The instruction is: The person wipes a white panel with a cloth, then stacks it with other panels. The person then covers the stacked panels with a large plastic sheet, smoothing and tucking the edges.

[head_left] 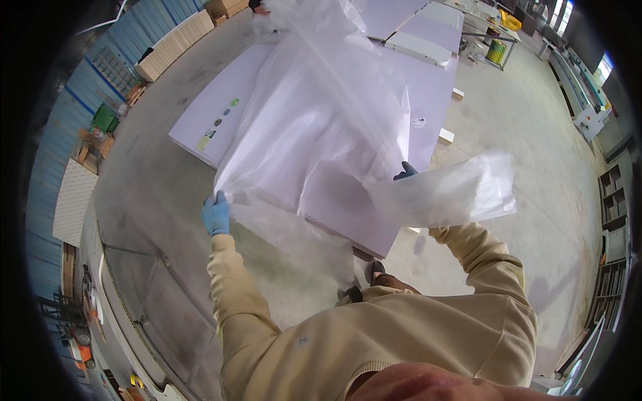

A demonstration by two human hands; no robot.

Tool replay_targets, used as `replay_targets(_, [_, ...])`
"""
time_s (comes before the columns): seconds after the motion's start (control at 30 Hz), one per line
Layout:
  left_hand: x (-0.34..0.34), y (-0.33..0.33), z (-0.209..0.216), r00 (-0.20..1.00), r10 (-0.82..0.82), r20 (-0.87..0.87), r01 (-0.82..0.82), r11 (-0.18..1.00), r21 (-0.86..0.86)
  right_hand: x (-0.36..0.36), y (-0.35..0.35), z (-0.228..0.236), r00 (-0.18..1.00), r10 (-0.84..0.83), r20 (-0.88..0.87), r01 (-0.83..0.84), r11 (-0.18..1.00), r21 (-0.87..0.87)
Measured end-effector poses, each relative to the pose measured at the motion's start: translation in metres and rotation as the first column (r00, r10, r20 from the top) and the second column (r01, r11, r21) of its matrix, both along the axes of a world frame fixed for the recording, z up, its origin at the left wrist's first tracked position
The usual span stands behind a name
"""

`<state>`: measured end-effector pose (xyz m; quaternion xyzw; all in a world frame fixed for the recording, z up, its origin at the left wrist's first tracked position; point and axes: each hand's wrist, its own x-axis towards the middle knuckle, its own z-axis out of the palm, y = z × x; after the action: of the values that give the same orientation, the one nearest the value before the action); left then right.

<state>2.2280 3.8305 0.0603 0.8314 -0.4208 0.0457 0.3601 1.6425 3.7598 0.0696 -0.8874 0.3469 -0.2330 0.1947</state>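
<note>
A large translucent plastic sheet (321,100) stretches from my hands to the far end of a stack of pale lilac boards (354,210). My left hand (216,212), in a light blue glove, is closed on the sheet's near left edge, beyond the boards' corner. On the right, my right hand (405,171) in a dark glove grips the sheet too. A loose flap hangs over its wrist and hides part of it. Folds of plastic droop between my hands across the boards' near edge. Round stickers mark the uncovered board (221,110) on the left.
At the far end, another person's dark-covered head or hand (257,7) shows beside the plastic. White-edged panels (420,49) lie on the far right boards. Wooden blocks (446,136) jut out beneath the stack. A metal-framed table (491,40) stands far right, a green bin (105,118) left.
</note>
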Motion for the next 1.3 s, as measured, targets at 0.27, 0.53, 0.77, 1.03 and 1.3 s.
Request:
replay_targets(0.27, [0.052, 0.042, 0.025, 0.954, 0.294, 0.066, -0.301, 0.939, 0.165, 0.048, -0.015, -0.005, 0.998, -0.043, 0.039, 0.046, 0.997, -0.057])
replay_targets(0.53, [0.105, 0.035, 0.047, 0.941, 0.257, 0.218, -0.306, 0.924, 0.231, 0.079, -0.002, -0.008, 0.998, -0.063, 0.028, 0.065, 0.994, -0.082])
replay_targets(0.77, [0.185, 0.009, 0.052, 0.958, 0.129, 0.255, -0.205, 0.932, 0.3, 0.188, 0.024, -0.017, 0.998, -0.063, 0.007, 0.063, 0.993, -0.1])
replay_targets(1.03, [0.335, -0.006, 0.037, 0.981, -0.004, 0.193, -0.056, 0.95, 0.306, 0.415, 0.049, -0.026, 0.997, -0.074, -0.029, 0.07, 0.987, -0.143])
replay_targets(1.3, [0.494, -0.03, 0.03, 0.974, 0.028, 0.223, -0.083, 0.966, 0.246, 0.599, 0.033, -0.039, 0.959, 0.026, -0.282, -0.073, 0.985, -0.154])
